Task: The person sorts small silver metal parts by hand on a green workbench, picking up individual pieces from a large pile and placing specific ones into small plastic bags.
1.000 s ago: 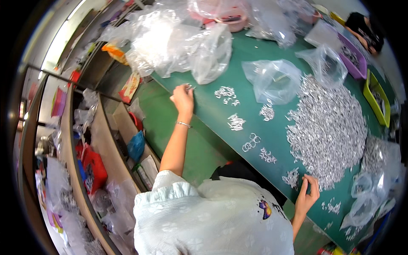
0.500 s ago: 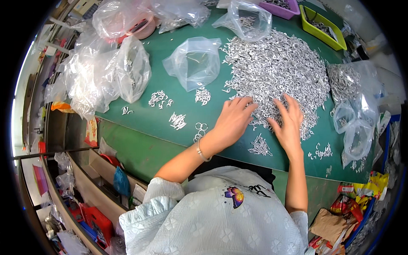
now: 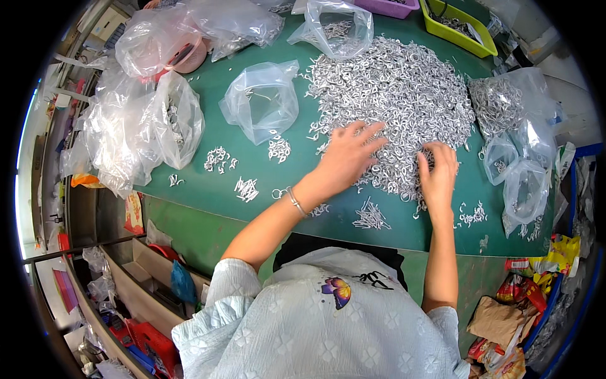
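Note:
A wide heap of small silvery metal pieces (image 3: pixel 391 88), many hook- or ring-shaped, covers the middle of the green table. My left hand (image 3: pixel 349 155) lies over the heap's near left edge, open, its fingers spread and slightly blurred. At the near right edge, my right hand (image 3: pixel 439 174) rests on the pieces with its fingers bent and its thumb apart; nothing shows in it, though the fingertips are partly hidden. A small pile of thin metal pins (image 3: pixel 371 216) lies between my forearms. Curved metal bits (image 3: pixel 472 215) are scattered right of my right wrist. A few metal rings (image 3: pixel 278 193) lie beside my bracelet.
An open clear bag (image 3: pixel 262 107) stands left of the heap, with another (image 3: pixel 331 35) behind it. More plastic bags (image 3: pixel 120 126) crowd the left side. A yellow-green tray (image 3: pixel 459 31) and a purple tray (image 3: pixel 388 7) sit at the back. A filled bag (image 3: pixel 499 104) stands at right.
The view has shifted, so the table's things sit further left. My left hand has spread its fingers more over the heap; my right hand has moved toward its near right edge, fingers more bent.

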The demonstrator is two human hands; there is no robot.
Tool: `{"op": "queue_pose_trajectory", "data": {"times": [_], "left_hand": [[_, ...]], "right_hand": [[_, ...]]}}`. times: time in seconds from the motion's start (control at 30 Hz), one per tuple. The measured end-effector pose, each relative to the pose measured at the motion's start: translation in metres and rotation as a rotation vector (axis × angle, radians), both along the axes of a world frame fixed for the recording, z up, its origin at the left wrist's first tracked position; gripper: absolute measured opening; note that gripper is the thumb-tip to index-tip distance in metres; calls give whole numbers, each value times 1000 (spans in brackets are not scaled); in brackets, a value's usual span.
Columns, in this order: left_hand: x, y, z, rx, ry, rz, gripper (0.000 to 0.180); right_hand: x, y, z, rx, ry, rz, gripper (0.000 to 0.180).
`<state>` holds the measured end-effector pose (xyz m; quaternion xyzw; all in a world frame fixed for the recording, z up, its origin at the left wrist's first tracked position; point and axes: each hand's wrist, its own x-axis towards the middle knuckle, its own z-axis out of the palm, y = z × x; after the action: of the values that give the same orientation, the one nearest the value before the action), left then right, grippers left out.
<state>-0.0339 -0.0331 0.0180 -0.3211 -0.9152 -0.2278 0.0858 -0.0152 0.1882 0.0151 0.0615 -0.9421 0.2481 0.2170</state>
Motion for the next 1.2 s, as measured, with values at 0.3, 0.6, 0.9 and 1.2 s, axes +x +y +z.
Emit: {"op": "queue_pose_trajectory", "data": {"times": [0.3, 0.6, 0.9, 1.2], "left_hand": [[17, -4, -14, -99, 43, 57, 35], [23, -25, -12, 115, 56, 200, 27], [31, -6, 0, 131, 32, 244, 38], [64, 7, -2, 890, -1025, 73, 18]], "right_hand": [[32, -5, 5, 93, -196, 362, 33], [24, 15, 6, -126, -81, 170, 17], [16, -28, -3, 60, -9, 253, 18], [42, -42, 18, -506, -283, 371, 7]]}}
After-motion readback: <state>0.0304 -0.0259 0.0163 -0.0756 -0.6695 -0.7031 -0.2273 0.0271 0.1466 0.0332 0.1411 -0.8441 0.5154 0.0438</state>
